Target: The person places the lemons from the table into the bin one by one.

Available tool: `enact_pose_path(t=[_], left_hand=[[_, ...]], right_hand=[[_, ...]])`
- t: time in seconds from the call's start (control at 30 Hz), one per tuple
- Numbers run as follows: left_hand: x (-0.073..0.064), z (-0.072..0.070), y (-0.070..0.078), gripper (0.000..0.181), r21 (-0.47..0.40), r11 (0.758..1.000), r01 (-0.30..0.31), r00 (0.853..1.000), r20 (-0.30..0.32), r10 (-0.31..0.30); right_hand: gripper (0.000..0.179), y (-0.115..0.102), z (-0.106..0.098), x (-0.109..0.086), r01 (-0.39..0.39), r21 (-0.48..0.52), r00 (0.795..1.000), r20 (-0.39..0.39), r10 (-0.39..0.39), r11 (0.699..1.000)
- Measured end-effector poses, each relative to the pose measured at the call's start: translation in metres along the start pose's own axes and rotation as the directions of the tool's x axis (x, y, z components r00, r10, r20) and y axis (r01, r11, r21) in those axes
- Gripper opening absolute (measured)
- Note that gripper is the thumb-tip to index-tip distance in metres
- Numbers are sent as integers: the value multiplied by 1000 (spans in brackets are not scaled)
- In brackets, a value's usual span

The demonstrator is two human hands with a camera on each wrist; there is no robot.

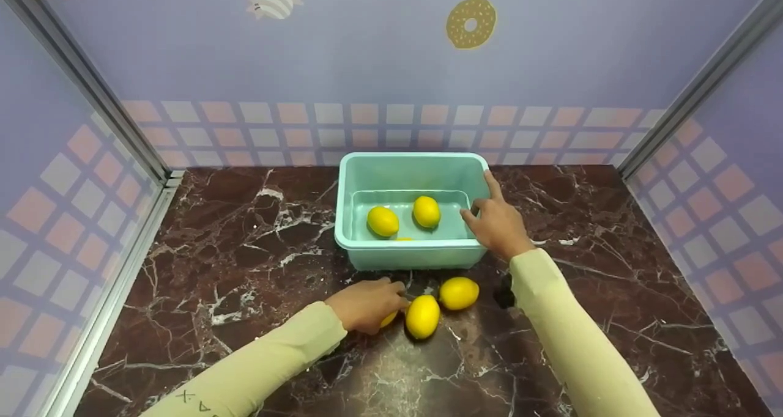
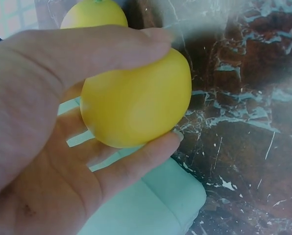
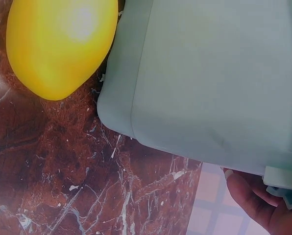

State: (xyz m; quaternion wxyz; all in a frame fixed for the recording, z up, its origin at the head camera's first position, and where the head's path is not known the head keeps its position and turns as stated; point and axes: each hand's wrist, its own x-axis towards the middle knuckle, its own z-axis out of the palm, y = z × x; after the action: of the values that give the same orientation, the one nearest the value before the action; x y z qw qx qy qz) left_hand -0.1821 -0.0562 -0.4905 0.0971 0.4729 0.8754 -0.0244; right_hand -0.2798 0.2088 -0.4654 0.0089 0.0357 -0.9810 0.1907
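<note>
My left hand [image 1: 366,307] holds a yellow lemon [image 2: 136,105] just in front of the bin, the thumb over it and the fingers around its other side. In the head view the hand mostly hides that lemon. Two more lemons lie on the tabletop to its right, a nearer lemon [image 1: 423,317] and a farther lemon [image 1: 459,293]. My right hand [image 1: 503,226] grips the right rim of a mint-green plastic bin [image 1: 410,257]. Inside the bin are a left lemon [image 1: 383,221], a right lemon [image 1: 426,212] and a sliver of a third behind the front rim.
The dark red marble-patterned tabletop [image 1: 244,282] carries the bin near its back edge. A lilac back wall [image 1: 379,56] with printed sweets and checks stands behind, and side panels rise at left and right.
</note>
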Motion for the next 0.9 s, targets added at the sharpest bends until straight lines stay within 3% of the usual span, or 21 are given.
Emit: enact_pose_path(t=[0.43,0.9], left_hand=[[-3,-12,-1,36,-12,1000,24,1000,-15,-24],[-5,-25,0,33,18,1000,3,999,-38,-2]], right_hand=[[42,0,-1,-1,12,7,1000,1,-12,1000],[41,0,0,-1,15,-3,1000,-19,-15,1000]])
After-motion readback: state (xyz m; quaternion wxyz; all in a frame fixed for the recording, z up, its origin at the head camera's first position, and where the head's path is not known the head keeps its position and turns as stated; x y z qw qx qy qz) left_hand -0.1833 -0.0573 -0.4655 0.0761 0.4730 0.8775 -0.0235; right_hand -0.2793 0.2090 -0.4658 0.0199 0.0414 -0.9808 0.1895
